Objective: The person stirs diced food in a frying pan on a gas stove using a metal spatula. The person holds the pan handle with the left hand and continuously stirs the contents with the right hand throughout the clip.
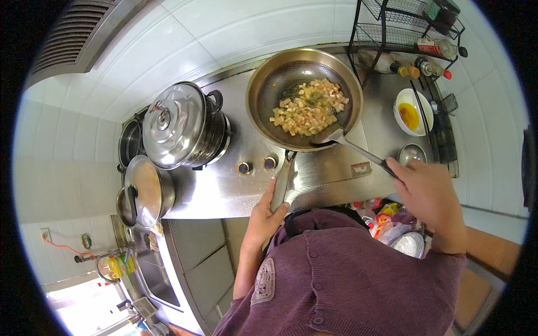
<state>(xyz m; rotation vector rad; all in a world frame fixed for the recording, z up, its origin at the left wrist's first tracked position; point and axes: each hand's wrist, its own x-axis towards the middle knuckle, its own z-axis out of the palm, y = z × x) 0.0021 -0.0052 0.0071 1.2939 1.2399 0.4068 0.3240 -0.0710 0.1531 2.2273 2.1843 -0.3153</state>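
A wide metal frying pan [260, 101] sits on the stove top, its handle pointing towards me. My left hand [265, 214] grips that handle. Small diced pieces of pale food, likely meat [309, 110], lie in a loose heap across the pan's middle and right. My right hand [428, 189] holds a metal spatula [365, 154] by its dark grip. The spatula's blade rests inside the near rim, beside the food. Between the pan and the large pot are two control knobs [270, 163].
A lidded steel pot [180, 126] stands left, with a glass-lidded pot [147, 191] nearer. At right are a white bowl [425, 108] of yellow liquid with chopsticks [419, 105], a small metal bowl [412, 153] and a wire rack [384, 38] with bottles. A sink [157, 273] lies lower left.
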